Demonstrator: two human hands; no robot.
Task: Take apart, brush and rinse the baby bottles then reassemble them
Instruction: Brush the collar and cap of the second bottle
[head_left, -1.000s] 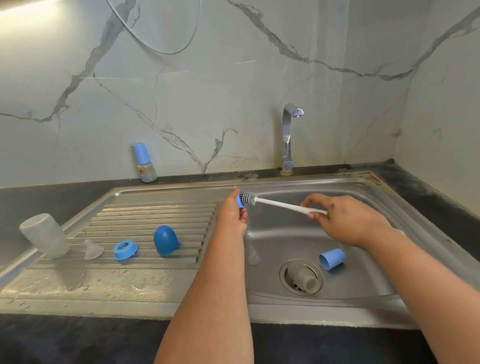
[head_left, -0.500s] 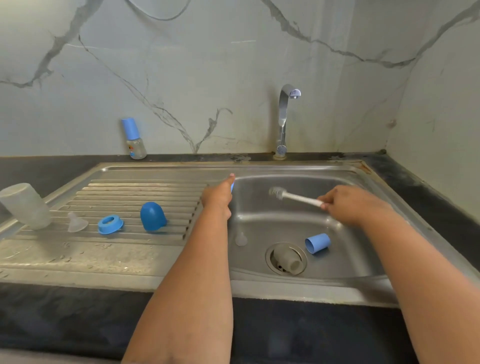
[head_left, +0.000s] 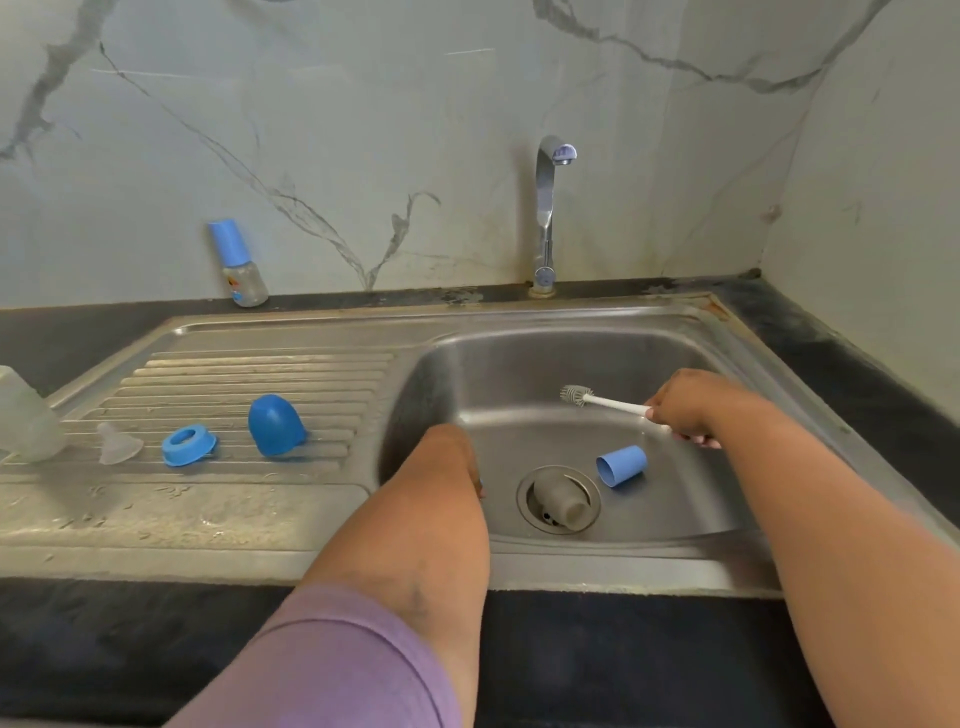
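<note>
Nearest, a purple sleeve (head_left: 332, 660) covers the left upper arm at the sink's front edge. The left hand (head_left: 452, 460) reaches down into the basin's left side, fingers pointing away and hidden behind the wrist; a sliver of blue shows at its fingertips, and whether it grips anything cannot be told.

Basin floor, front: drain (head_left: 558, 499) with a grey, cup-like piece (head_left: 563, 501) lying in it. Just right of it, a pale blue cap (head_left: 622, 465) on its side, open mouth toward the drain.

Basin, right side: right hand (head_left: 680, 408), fingers curled round the white handle of a bottle brush (head_left: 605, 400); the grey bristle head points left, raised above the basin floor.

Drainboard, left of the basin, right to left: dark blue dome cap (head_left: 275, 426), blue collar ring (head_left: 188, 445), clear teat (head_left: 118, 442), frosted bottle body (head_left: 26, 418) tilted at the left edge.

Far edge: chrome tap (head_left: 545, 208) behind the sink (head_left: 597, 564). On the dark counter's back-left stretch, against the marble wall, an assembled small baby bottle (head_left: 239, 265) with blue cap.
</note>
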